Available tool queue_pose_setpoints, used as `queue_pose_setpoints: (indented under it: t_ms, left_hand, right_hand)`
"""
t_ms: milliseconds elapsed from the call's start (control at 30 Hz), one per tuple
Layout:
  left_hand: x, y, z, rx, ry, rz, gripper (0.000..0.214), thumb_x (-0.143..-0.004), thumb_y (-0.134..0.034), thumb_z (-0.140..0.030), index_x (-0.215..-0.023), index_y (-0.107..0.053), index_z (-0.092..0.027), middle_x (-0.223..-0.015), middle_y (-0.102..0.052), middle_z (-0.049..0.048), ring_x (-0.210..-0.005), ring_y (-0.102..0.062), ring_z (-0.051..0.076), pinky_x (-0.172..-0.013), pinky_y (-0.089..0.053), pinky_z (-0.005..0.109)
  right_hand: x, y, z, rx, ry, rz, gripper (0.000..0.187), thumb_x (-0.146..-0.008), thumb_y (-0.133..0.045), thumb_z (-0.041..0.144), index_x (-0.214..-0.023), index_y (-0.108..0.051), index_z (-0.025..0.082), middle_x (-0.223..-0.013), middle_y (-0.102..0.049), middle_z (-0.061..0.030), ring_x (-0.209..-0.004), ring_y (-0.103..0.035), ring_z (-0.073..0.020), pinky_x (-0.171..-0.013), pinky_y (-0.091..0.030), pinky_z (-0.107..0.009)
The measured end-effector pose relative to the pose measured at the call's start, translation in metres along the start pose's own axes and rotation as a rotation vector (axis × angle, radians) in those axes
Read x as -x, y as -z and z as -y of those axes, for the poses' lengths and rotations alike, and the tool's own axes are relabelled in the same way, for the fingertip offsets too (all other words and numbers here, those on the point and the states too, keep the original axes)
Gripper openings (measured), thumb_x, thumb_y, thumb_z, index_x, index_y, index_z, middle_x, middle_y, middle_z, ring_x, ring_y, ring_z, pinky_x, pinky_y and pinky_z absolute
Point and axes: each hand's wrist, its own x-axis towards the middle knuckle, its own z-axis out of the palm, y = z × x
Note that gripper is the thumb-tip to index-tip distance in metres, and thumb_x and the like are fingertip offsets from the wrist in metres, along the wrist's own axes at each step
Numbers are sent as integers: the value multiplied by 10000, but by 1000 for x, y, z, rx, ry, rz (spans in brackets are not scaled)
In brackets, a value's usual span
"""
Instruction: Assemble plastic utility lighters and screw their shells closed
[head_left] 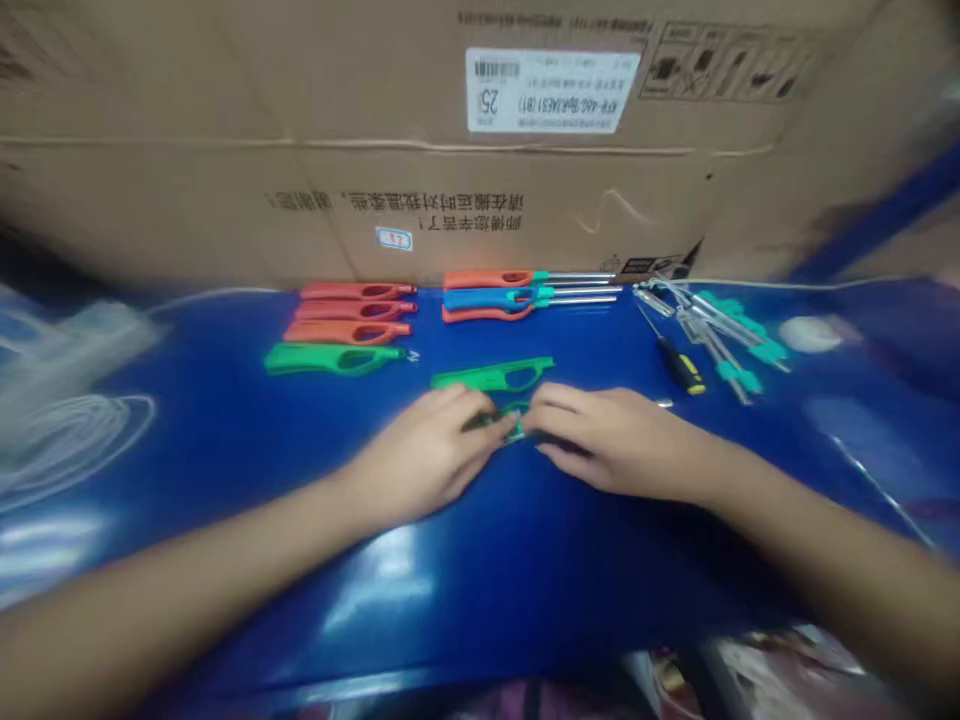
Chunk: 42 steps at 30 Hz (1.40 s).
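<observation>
My left hand (431, 450) and my right hand (607, 435) meet at the middle of the blue table (487, 560). Their fingers are pinched together on a small green lighter part (511, 418) that is mostly hidden between them. Just beyond my fingertips lies a green lighter shell (495, 376). Further left, a row of three orange shells (352, 311) sits above another green shell (330, 359). Three assembled long-nosed lighters (517, 294), orange and blue, lie at the back centre.
A pile of metal tubes with teal ends (712, 330) and a black-and-yellow screwdriver (679, 366) lie at the right. A large cardboard box (480, 140) stands along the back edge. Clear plastic bags (67, 400) sit at the left.
</observation>
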Motion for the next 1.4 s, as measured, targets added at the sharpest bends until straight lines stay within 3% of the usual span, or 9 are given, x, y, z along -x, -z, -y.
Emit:
queue_pose_setpoints:
  t_ms: [333, 400, 500, 700, 1033, 1133, 1233, 1333, 1400]
  left_hand:
    - [3, -6, 3, 3, -37, -35, 333, -1026, -476, -223, -1314, -639, -189, -1327, -653, 92, -1105, -592, 262, -898, -520, 411]
    - [3, -7, 4, 8, -41, -42, 335, -1024, -481, -219, -1320, -636, -190, -1339, -654, 83, -1100, -593, 260, -892, -523, 411]
    - [2, -7, 4, 7, -43, -61, 329, -1021, -490, -217, -1310, -642, -186, -1339, -661, 79, -1079, -600, 260, -873, -529, 409]
    - [4, -9, 5, 20, -53, -70, 352, -1015, -498, -206, -1348, -610, -180, -1383, -636, 71, -1127, -594, 260, -926, -532, 411]
    - [1, -6, 4, -58, -121, -65, 350, -1027, -449, -182, -1324, -632, -160, -1365, -661, 43, -1066, -624, 253, -829, -568, 410]
    - [1, -7, 5, -71, -129, -62, 346, -1022, -457, -181, -1315, -640, -159, -1362, -663, 44, -1071, -620, 265, -838, -571, 424]
    - [3, -8, 6, -46, -108, -64, 350, -1020, -458, -183, -1321, -635, -174, -1360, -662, 53, -1108, -610, 269, -884, -567, 433]
    - [5, -10, 9, 12, -73, -60, 348, -1013, -468, -184, -1319, -635, -190, -1343, -663, 69, -1122, -609, 261, -928, -557, 438]
    - [5, -11, 10, 56, -48, -61, 343, -1006, -484, -189, -1314, -636, -201, -1328, -661, 81, -1128, -609, 256, -942, -552, 439]
  right_hand:
    - [-2, -6, -4, -140, -38, -96, 145, -1027, -448, 255, -1054, -583, 210, -1095, -622, -53, -848, -615, -167, -689, -443, -283]
    - [-3, -5, -5, -249, -69, -142, 96, -1001, -489, 219, -1030, -579, 203, -1026, -628, -38, -824, -601, -149, -697, -443, -266]
    - [-3, -2, -7, -391, -154, -198, 49, -954, -538, 178, -986, -572, 192, -827, -591, 15, -630, -526, -96, -630, -416, -235]
    - [-4, 1, -11, -551, -227, -132, 51, -879, -585, 150, -918, -577, 181, -614, -488, 84, -516, -448, -74, -565, -384, -207]
    - [-6, -2, -8, -440, -165, -178, 125, -821, -596, 71, -888, -598, 177, -629, -457, 78, -524, -425, -72, -567, -365, -208]
    - [-5, 0, -8, -439, -119, -164, 95, -851, -594, 102, -911, -622, 170, -702, -532, 43, -544, -436, -78, -564, -381, -219]
    - [-4, 0, -10, -472, -51, -149, 99, -911, -558, 143, -938, -649, 171, -885, -642, -27, -646, -532, -99, -614, -437, -233]
    - [-3, -1, -20, -430, -59, -280, 138, -942, -540, 186, -997, -666, 181, -1004, -679, -58, -705, -586, -119, -652, -472, -251]
    - [-1, 0, -33, -290, -159, -385, 174, -941, -540, 214, -1052, -672, 192, -1041, -687, -61, -711, -607, -133, -669, -489, -272]
